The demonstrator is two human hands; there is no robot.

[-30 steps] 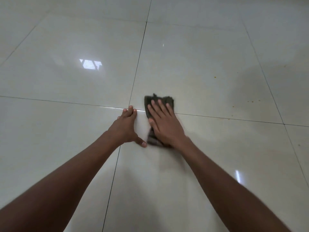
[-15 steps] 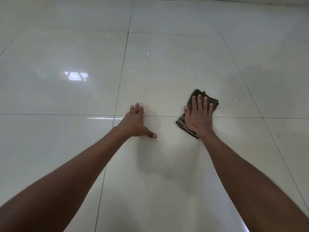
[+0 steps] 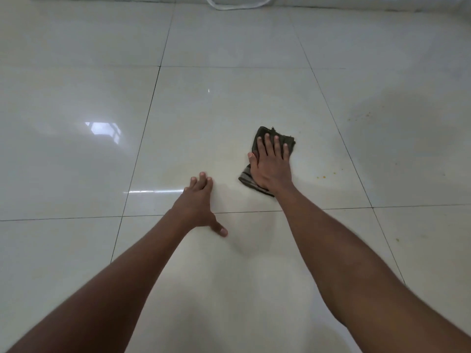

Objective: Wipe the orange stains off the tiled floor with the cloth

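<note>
The cloth [image 3: 272,138] is sliding right under the flat, spread right hand [image 3: 271,165]; the left hand [image 3: 197,202] is bracing flat on the floor [image 3: 76,250]. The right hand may be smearing the stains [image 3: 321,177] rather than lifting them.

Indoor room: glossy pale tiled floor [image 3: 229,110]

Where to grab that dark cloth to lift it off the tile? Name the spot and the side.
Pinch the cloth at its far corner, beyond the right hand's fingertips, coming from above. It lies folded flat on the floor, and that ragged, bunched edge is probably the easiest part to catch; the rest sits under the flat palm.
</note>
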